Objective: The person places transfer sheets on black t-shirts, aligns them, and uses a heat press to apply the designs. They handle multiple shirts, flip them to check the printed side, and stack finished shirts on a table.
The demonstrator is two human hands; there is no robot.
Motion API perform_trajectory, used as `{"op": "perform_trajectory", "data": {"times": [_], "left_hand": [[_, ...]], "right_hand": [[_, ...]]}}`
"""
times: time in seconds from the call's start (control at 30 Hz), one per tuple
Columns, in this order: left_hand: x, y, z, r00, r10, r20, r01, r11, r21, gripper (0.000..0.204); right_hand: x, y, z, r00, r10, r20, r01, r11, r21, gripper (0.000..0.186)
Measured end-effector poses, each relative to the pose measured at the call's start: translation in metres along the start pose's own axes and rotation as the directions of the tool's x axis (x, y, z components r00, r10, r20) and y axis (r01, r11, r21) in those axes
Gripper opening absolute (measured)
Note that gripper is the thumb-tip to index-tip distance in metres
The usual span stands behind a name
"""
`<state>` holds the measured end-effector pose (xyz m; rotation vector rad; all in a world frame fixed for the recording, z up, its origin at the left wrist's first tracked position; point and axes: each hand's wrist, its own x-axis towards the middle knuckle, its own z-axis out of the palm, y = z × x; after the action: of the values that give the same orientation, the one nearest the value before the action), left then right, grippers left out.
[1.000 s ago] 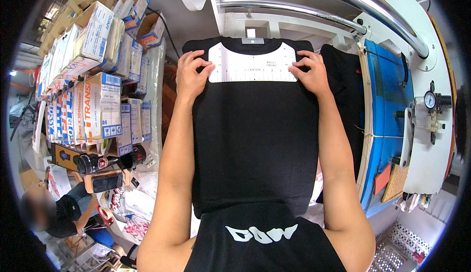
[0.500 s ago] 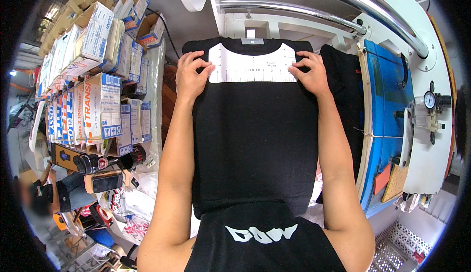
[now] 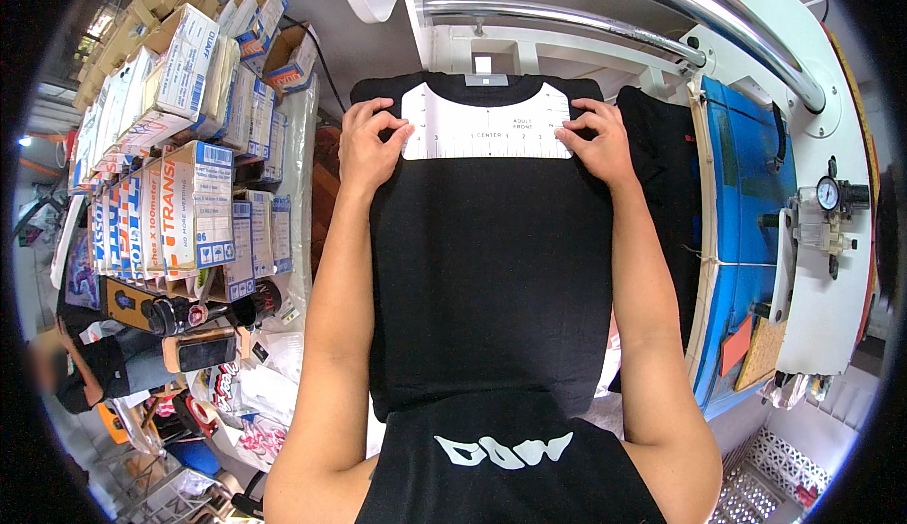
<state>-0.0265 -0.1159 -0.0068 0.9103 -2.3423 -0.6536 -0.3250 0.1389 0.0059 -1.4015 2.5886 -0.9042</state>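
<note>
A black T-shirt (image 3: 491,269) lies flat in front of me, its neckline at the far end with a grey label (image 3: 487,80) inside the collar. Across the chest, just under the collar, rests a white alignment ruler (image 3: 487,137) with a curved upper edge. My left hand (image 3: 370,146) pinches the ruler's left end between thumb and forefinger. At its right end, my right hand (image 3: 600,144) grips it the same way. Both forearms run along the shirt's sides. The ruler's straight lower edge lies level across the fabric.
Stacked cardboard boxes (image 3: 203,207) stand on the left, above a phone (image 3: 206,351) and clutter. On the right are more black fabric (image 3: 657,174), a blue heat press platen (image 3: 746,203) and a pressure gauge (image 3: 828,193). Metal bars (image 3: 567,16) cross the far side. Another person (image 3: 104,368) is at lower left.
My hands and the ruler stay in place on the shirt. At the far left, the other person has shifted and an arm is now raised differently.
</note>
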Motion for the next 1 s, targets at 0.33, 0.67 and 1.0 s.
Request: {"op": "perform_trajectory", "data": {"times": [0.33,0.67,1.0], "left_hand": [[-0.002,-0.002,0.002,1.000,-0.010,-0.011,0.010,1.000,-0.003,0.015],[0.001,-0.009,0.006,0.998,0.053,-0.020,-0.053,0.999,-0.001,0.015],[0.018,0.017,-0.003,0.990,-0.024,0.138,-0.010,0.970,0.242,0.012]], "right_hand": [[0.000,0.002,0.001,1.000,-0.006,-0.016,0.006,1.000,0.012,0.018],[-0.001,0.010,0.003,0.999,-0.049,-0.019,0.049,0.998,0.039,0.021],[0.008,0.005,0.000,0.998,0.023,0.057,-0.023,1.000,-0.002,0.026]]}}
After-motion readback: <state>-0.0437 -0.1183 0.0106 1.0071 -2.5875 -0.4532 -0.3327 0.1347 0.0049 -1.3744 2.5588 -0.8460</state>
